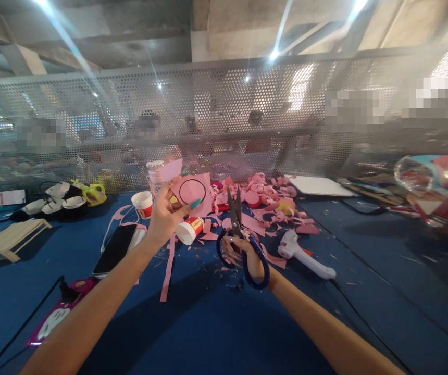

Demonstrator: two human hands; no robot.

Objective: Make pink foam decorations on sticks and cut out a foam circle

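My left hand [166, 211] pinches a piece of pink paper [193, 191] with a black circle drawn on it. My right hand [243, 252] has its fingers through the dark blue handles of a pair of scissors [235, 211]. The blades point up and are slightly apart, a short way right of the paper and not touching it. Behind both hands lies a heap of pink paper scraps [261, 200]. A red and white paper cup [190, 230] lies on its side below the pink paper, and another paper cup [142, 204] stands upright to its left.
On the blue table [208, 333], a white glue gun [306, 255] with a cord lies at right. A black phone [115, 250] and a purple power strip [62, 312] are at left, near a small wooden rack [9, 239]. A perforated metal panel [216, 114] rises behind.
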